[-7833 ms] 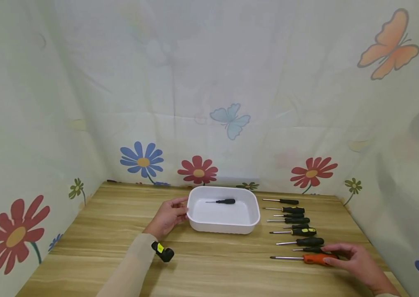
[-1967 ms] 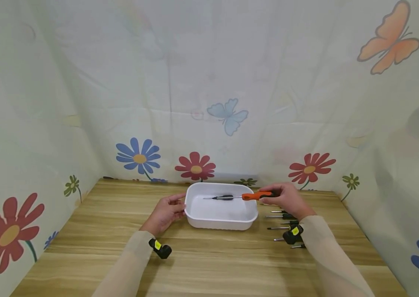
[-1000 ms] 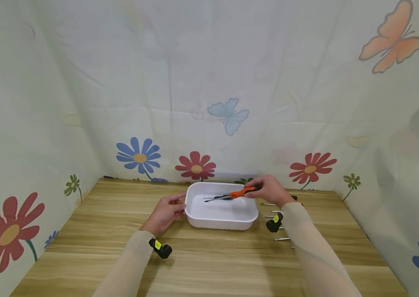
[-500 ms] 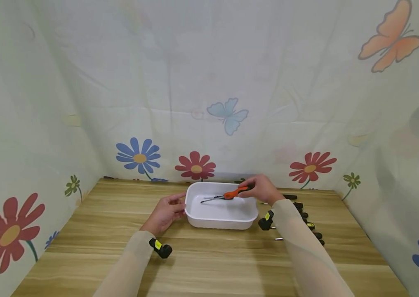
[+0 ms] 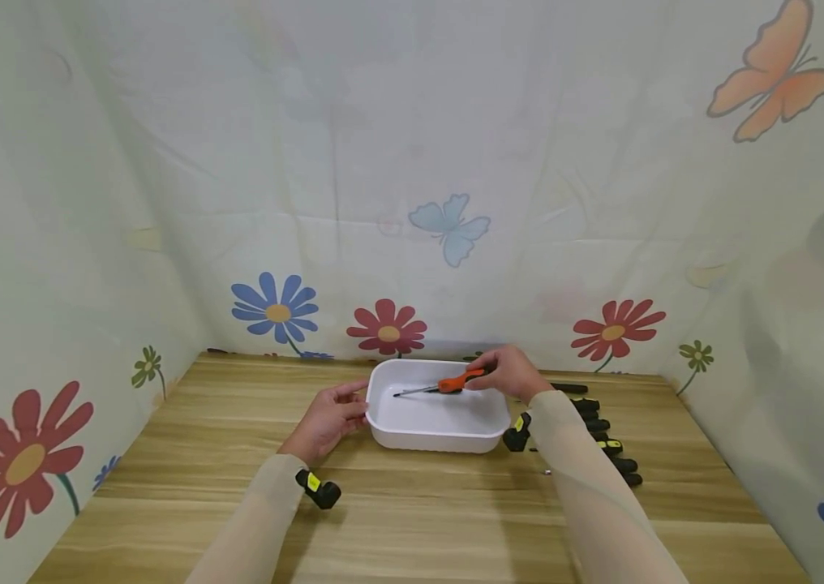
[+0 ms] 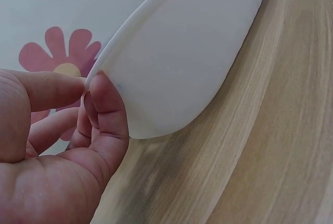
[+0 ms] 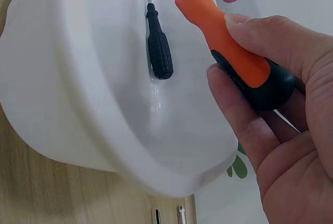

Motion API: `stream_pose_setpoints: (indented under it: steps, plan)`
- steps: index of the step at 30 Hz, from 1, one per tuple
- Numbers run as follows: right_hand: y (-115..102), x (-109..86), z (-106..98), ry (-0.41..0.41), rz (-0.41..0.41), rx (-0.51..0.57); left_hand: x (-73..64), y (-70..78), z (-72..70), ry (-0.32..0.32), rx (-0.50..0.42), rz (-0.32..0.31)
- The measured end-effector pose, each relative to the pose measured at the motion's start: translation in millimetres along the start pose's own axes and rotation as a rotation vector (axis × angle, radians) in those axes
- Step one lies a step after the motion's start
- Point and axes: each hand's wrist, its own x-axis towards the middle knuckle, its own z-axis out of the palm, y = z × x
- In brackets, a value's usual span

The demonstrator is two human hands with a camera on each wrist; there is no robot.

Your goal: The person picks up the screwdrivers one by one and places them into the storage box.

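In the head view my right hand [image 5: 510,373] is over the right end of a white plastic bin [image 5: 434,442]. It grips an orange-and-black screwdriver [image 7: 226,36] by the handle, thumb on one side and fingers on the other. The shaft points left into the bin, its tip low near the floor. A small black screwdriver [image 7: 159,52] lies on the bin's floor below, partly covered by the orange one in the head view. My left hand [image 5: 328,418] holds the bin's left end, thumb and fingertips at the rim [image 6: 112,41].
Several dark-handled screwdrivers [image 5: 624,465] lie in a column on the wooden table [image 5: 412,519] right of the bin, partly hidden by my right forearm. A flower-printed curtain [image 5: 324,162] closes off the back and both sides.
My right hand has picked the orange screwdriver off the table's right side and carried it left over the bin, then lowered it inside. The left hand keeps its place at the bin.
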Motion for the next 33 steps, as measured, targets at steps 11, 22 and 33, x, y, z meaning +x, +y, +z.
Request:
stream_pose_setpoints:
  steps: [11, 22, 33]
  plan:
    - [-5.0, 6.0, 1.3, -0.049, -0.078, -0.172, 0.6, -0.4, 0.7, 0.006, 0.005, -0.012]
    - [-12.3, 12.0, 5.8, -0.111, -0.071, -0.293, 0.3, 1.4, 2.1, 0.002, 0.009, -0.006]
    - [-20.9, 19.3, 15.1, -0.194, 0.017, -0.342, -0.6, 1.6, 1.4, -0.004, 0.004, -0.008]
